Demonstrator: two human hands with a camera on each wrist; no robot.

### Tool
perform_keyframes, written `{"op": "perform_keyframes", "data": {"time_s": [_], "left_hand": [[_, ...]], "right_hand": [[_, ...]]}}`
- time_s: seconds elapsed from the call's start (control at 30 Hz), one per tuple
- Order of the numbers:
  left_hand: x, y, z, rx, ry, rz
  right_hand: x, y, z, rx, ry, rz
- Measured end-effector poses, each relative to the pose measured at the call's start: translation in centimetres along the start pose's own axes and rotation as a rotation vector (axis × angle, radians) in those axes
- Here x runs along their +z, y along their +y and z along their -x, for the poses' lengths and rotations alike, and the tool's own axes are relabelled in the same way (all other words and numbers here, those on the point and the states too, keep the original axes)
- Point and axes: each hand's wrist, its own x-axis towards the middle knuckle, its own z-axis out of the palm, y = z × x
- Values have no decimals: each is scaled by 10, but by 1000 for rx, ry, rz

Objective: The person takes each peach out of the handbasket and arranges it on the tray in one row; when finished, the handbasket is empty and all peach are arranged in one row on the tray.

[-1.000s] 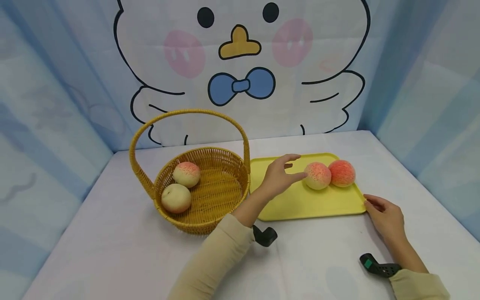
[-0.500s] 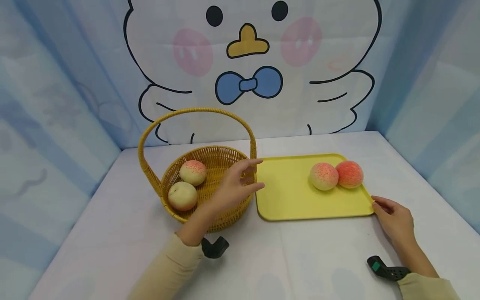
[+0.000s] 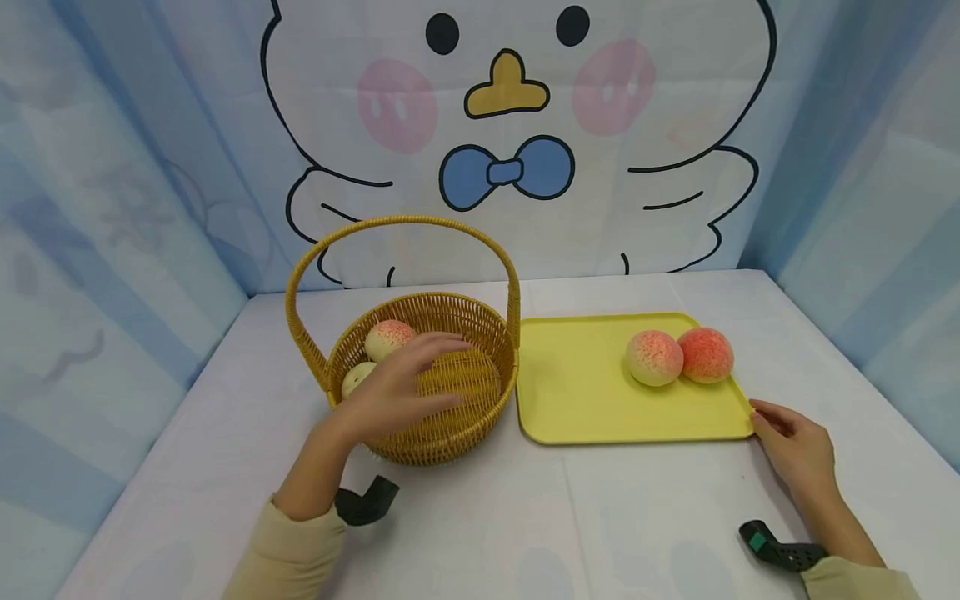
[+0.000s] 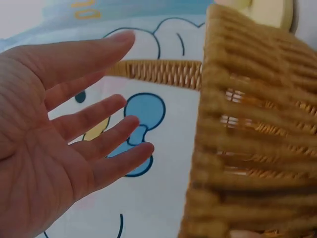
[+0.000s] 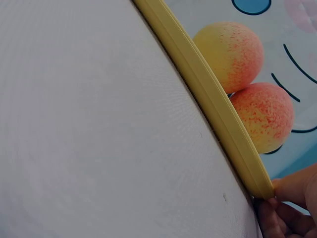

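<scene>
Over the wicker basket (image 3: 468, 379) hovers my left hand (image 3: 382, 398), fingers spread and nothing in its grasp; the left wrist view shows its bare palm beside the basket's woven side (image 4: 247, 129). Inside the basket are two peaches, one with a pink top (image 3: 390, 336) and a pale one (image 3: 356, 377) partly hidden by the hand. My right hand (image 3: 801, 450) pinches the near right corner of the yellow tray (image 3: 577, 379), thumb on top and fingers below. Towards the tray's right end, a pink-speckled peach (image 3: 654, 358) touches a redder peach (image 3: 707, 355).
The basket's tall arched handle (image 3: 405, 220) rises above it, and its right side sits close to the tray's left edge. A white cloth (image 3: 570, 517) covers the table. Behind stands a printed curtain (image 3: 506, 233), with blue curtains at both sides.
My left hand has moved left, from beside the speckled peach on the tray to above the basket, staying empty. The right hand keeps hold of the tray corner. The head view has shifted slightly.
</scene>
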Motion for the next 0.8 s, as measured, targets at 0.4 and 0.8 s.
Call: {"op": "perform_keyframes", "data": {"time_s": [0.4,0.8], "left_hand": [[-27,-23,18,-142,-66,-140],[-37,-36,25,-391,-129,-245]], "right_hand": [[-2,-1,0,57,-36,-11],[1,0,-2,47,-22,-6]]}}
